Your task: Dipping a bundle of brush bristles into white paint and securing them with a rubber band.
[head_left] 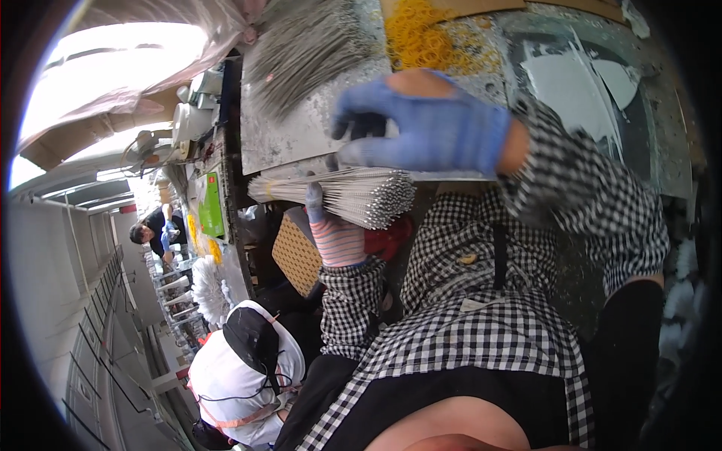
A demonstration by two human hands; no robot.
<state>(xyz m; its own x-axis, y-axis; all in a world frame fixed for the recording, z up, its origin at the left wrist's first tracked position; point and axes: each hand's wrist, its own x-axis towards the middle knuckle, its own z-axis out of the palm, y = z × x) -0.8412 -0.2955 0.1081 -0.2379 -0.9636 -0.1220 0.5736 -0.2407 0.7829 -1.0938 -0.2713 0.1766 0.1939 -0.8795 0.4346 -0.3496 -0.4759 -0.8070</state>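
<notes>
My left hand (335, 233), in a pink-and-grey striped glove, is closed around a thick bundle of thin pale rods (368, 197). Its thumb lies over the bundle, while most fingers are hidden beneath. The rods' shiny ends fan out to the right. Just above the bundle hovers my right hand (421, 124) in a blue knitted glove, somewhat blurred. Its fingers curve down with dark tips, and a gap separates them from the thumb. I see nothing between them. Behind, a large heap of similar grey rods (308, 49) lies on the metal worktop (274, 143).
Yellow rubber bands (432, 37) are piled at the back. To their right is a glass sheet with white paste (571, 94). A brown patterned box (295, 252) stands below the table's edge. One person in a white top (233, 368) sits at lower left; another (162, 229) works farther off.
</notes>
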